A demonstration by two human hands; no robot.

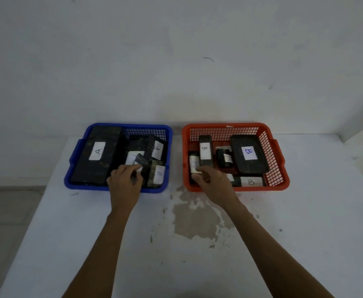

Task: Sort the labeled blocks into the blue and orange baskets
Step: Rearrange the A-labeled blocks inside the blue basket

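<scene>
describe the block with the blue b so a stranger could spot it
Look in the orange plastic mesh basket on the right of the white table. The dark rounded-corner block lies flat toward its back right. Its white label alone carries a B in blue ink; neighbouring labels are in black.

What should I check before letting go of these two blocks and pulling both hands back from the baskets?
1. Left hand is over the blue plastic basket: ok.
2. Small dark block in that hand carries an A label: cannot tell, the label is hidden.
3. Right hand is over the orange plastic basket: ok.
4. White-labelled dark block at its fingertips reads B: ok, though faint.
5. Readable labels in the blue basket are A, in the orange one B: ok.
6. No blocks left on the white table: ok.
</scene>
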